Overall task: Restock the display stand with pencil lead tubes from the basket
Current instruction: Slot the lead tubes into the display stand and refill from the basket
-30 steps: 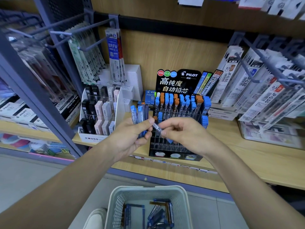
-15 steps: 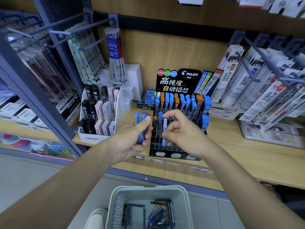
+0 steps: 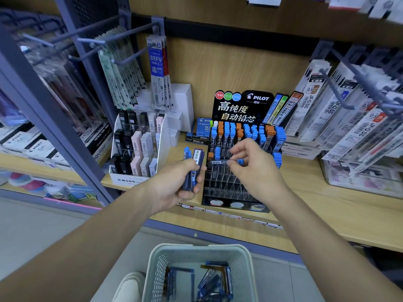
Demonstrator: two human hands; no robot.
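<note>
A: Tube (image 3: 226, 162), position?
B: Pinched at the fingertips of the right hand (image 3: 255, 168). It lies crosswise, blue cap to the right, just above the middle rows of the stand (image 3: 226, 186). Not in a slot yet

A: Other hand?
B: Left hand (image 3: 174, 184) is just left of the stand, fingers wrapped round a bundle (image 3: 194, 168) of several more tubes, caps up

A: State of the stand?
B: Back rows (image 3: 246, 134) are filled with blue and orange caps. The front rows are mostly open slots. The basket (image 3: 196, 250) sits below and in front of the stand, well apart from it, with loose tubes (image 3: 209, 282) in the bottom

A: Which step, then?
B: My read: placing a single tube, mid-restock, with plenty left to do, since there is a handful in the left hand and more in the basket

A: Next move?
B: Turn the tube upright, cap on top, line it over an open slot just in front of the filled rows and lower it straight. The slots look narrow, so a tilted tube could catch on a divider. After that, draw the next one from the bundle
</note>
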